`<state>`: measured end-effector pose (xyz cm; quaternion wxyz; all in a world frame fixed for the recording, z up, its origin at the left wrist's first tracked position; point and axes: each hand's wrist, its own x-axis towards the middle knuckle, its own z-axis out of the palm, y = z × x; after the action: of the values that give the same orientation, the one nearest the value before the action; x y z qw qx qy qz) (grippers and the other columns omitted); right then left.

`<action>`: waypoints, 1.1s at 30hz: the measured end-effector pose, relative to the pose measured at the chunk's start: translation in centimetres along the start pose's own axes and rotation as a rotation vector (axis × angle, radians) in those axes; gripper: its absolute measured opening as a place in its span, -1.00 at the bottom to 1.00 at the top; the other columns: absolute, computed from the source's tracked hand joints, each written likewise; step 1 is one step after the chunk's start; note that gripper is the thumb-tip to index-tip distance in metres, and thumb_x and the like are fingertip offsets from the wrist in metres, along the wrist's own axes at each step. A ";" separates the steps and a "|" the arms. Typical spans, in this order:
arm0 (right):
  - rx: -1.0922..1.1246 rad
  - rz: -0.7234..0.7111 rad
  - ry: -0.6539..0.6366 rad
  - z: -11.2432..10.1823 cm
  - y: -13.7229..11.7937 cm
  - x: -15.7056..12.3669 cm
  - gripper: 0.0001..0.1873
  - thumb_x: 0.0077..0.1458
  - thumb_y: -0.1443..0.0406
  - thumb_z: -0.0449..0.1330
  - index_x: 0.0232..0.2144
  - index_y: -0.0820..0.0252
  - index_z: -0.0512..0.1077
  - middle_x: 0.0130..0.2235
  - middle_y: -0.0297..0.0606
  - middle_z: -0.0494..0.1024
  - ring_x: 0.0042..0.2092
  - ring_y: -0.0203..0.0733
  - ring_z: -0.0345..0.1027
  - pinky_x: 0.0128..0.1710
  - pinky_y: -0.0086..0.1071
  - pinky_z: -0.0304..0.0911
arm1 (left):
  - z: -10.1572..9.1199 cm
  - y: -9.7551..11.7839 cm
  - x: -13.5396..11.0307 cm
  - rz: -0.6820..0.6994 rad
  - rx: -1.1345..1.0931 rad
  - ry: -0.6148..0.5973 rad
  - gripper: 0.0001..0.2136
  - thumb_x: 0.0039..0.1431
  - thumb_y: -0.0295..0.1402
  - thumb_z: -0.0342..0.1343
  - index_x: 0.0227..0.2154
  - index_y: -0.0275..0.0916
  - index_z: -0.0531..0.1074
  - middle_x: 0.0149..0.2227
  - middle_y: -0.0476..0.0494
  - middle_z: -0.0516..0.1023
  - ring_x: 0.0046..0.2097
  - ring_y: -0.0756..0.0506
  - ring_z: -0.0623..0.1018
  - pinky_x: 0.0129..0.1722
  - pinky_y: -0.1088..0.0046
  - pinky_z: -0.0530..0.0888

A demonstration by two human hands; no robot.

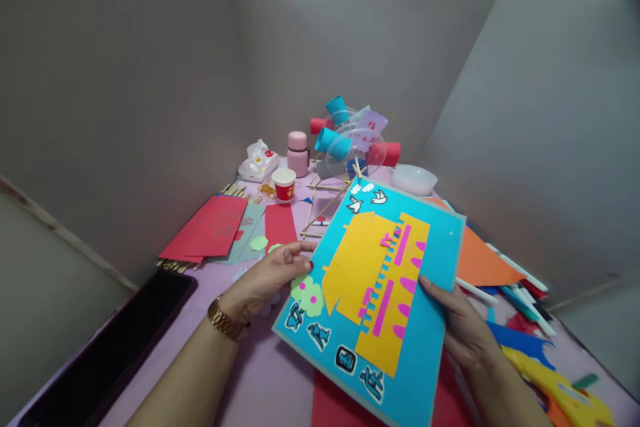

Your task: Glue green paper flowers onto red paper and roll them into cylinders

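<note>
On the pink-covered table (295,347), a black phone (110,354) is laid at the left, with red sheets (215,227) beyond it. A paper cup (285,187) and a pink flask (298,157) are stood at the back. A yellow glue gun (555,384) is placed at the right. The blue board (440,247), tilted, is held above a red sheet. Its right edge is clamped by the right hand (465,324), thumb in front, fingers hidden behind. The left hand's (273,274) thumb and forefinger are slightly parted at the opposite edge; grip there cannot be confirmed. Both forearms are extended forward.
</note>
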<state>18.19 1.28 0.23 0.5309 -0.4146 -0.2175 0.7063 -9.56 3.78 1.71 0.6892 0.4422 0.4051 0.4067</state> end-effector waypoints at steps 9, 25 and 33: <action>-0.039 0.004 -0.047 -0.6 -0.2 -0.5 -0.12 -0.14 0.26 0.36 0.21 0.12 0.08 -0.13 -0.09 0.59 -0.12 0.18 0.46 -0.11 0.05 0.36 | 0.3 0.4 -0.5 -0.052 0.099 -0.029 -0.68 -0.06 -0.40 0.24 -0.18 -0.15 0.41 -0.54 0.10 0.48 -0.57 0.08 0.40 -0.57 0.62 0.32; -0.977 -0.961 0.590 -0.5 -1.3 -2.2 -0.37 0.04 0.11 0.17 0.14 0.08 0.13 0.22 -0.14 0.14 0.24 0.03 -0.03 0.19 -0.04 -0.07 | 1.3 0.2 -0.6 -0.089 0.272 -0.402 -0.70 0.05 -0.30 0.16 -0.10 -0.11 0.46 -0.20 -0.16 0.60 -0.17 -0.17 0.57 -0.12 0.22 0.44; -1.650 -0.817 -0.314 6.4 1.9 -0.7 -0.48 0.07 0.18 0.14 0.07 0.19 0.23 0.09 -0.06 0.36 0.17 0.09 0.07 0.16 0.16 -0.22 | 2.2 -0.8 0.2 -0.086 0.419 -0.502 -0.67 0.10 -0.24 0.11 -0.06 -0.20 0.43 -0.17 -0.14 0.59 -0.18 -0.15 0.56 -0.22 0.36 0.45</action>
<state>11.94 0.81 2.61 0.2401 -0.4518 -0.8485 0.1350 -7.33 3.16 1.50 0.6782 0.6432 0.3155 0.1633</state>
